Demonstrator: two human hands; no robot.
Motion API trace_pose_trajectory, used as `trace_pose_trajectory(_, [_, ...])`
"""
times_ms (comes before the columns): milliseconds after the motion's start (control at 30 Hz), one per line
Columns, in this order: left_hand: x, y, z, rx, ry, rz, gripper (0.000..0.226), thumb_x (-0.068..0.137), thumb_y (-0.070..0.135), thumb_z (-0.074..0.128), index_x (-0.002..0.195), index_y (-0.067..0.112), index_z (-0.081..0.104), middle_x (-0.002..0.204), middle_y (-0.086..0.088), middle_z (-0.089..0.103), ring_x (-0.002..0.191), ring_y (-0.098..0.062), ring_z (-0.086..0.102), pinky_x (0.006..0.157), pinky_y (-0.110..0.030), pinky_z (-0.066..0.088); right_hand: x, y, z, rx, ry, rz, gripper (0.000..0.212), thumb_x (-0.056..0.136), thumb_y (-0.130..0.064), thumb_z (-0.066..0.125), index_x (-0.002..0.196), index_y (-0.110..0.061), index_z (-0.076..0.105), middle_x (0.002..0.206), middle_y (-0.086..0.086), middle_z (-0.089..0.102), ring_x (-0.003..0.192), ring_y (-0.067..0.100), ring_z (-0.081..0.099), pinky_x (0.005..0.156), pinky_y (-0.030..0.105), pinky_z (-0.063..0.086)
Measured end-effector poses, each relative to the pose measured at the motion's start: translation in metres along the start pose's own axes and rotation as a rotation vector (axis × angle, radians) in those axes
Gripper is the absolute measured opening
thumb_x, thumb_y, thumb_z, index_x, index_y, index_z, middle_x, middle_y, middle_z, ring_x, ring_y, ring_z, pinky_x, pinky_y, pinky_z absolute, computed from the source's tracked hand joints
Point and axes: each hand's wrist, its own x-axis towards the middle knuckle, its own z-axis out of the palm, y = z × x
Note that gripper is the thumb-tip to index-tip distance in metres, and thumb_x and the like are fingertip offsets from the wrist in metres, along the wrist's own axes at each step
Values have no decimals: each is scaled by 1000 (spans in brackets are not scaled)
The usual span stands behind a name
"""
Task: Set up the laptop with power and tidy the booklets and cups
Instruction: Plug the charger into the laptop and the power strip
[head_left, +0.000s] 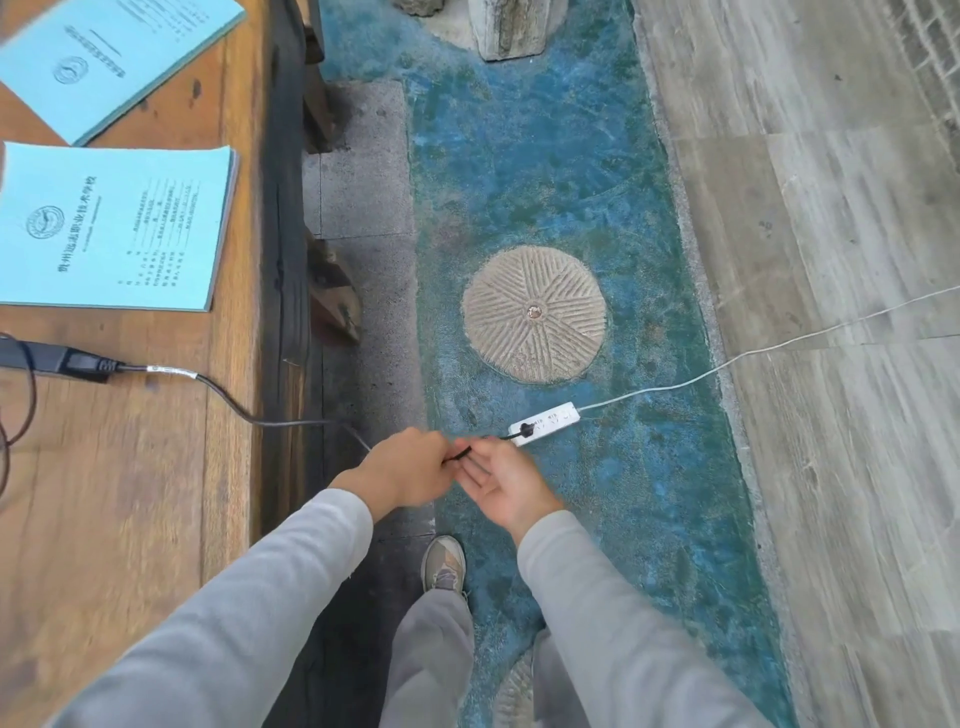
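Note:
A black power cable (223, 397) runs from the black adapter brick (57, 359) on the wooden table (130, 467), over the table's edge and down to my hands. My left hand (402, 470) is shut on the cable. My right hand (501, 480) is palm up with fingers apart, touching the cable right beside it. The cable's black plug (525, 430) sits in a white power strip (545, 423) on the blue floor. Two light blue booklets (111, 226) (104, 57) lie on the table at the upper left. No laptop or cups are in view.
The strip's white cord (753, 352) trails right across grey floorboards. A round carved stone disc (534, 313) is set in the blue floor. A stone post (511, 26) stands at the top. My shoe (443, 564) is below my hands, beside the table's dark edge.

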Motion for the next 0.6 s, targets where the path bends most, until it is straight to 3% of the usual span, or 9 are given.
trace_pose_trajectory(100, [5, -14, 3, 134, -31, -65, 35, 99, 36, 45, 120, 16, 64, 117, -15, 67, 108, -38, 64, 81, -37, 48, 3, 10, 9, -1, 6, 3, 38, 101, 4, 47, 130, -20, 44, 101, 13, 70, 94, 24, 68, 80, 35, 55])
trace_pose_trajectory(167, [9, -23, 3, 228, -54, -83, 34, 99, 37, 46, 117, 15, 65, 117, -13, 67, 107, -36, 65, 79, -37, 47, 7, 17, 13, -65, 6, 7, 42, 102, 0, 47, 142, -14, 45, 120, 16, 68, 104, 27, 67, 93, 39, 53])
trace_pose_trajectory(233, [15, -31, 2, 351, -60, -87, 29, 99, 31, 48, 117, 15, 64, 119, -11, 67, 109, -33, 66, 84, -38, 47, 13, 25, 13, -132, 11, 17, 42, 103, -4, 48, 145, -11, 46, 123, 16, 66, 111, 29, 64, 98, 40, 51])
trace_pose_trajectory(433, [32, -55, 6, 532, -41, -109, 30, 96, 10, 50, 122, 15, 63, 123, -9, 67, 113, -30, 65, 92, -38, 47, 17, 30, 5, -269, 39, -23, 43, 102, -3, 49, 144, -6, 46, 109, 10, 68, 97, 21, 68, 78, 30, 56])
trace_pose_trajectory(600, [40, -69, 13, 559, -22, -112, 30, 95, 13, 51, 123, 18, 62, 122, -7, 68, 112, -28, 65, 98, -39, 43, 19, 20, 7, -351, 97, -36, 39, 107, -18, 45, 145, -9, 46, 122, 13, 65, 102, 23, 65, 77, 28, 55])
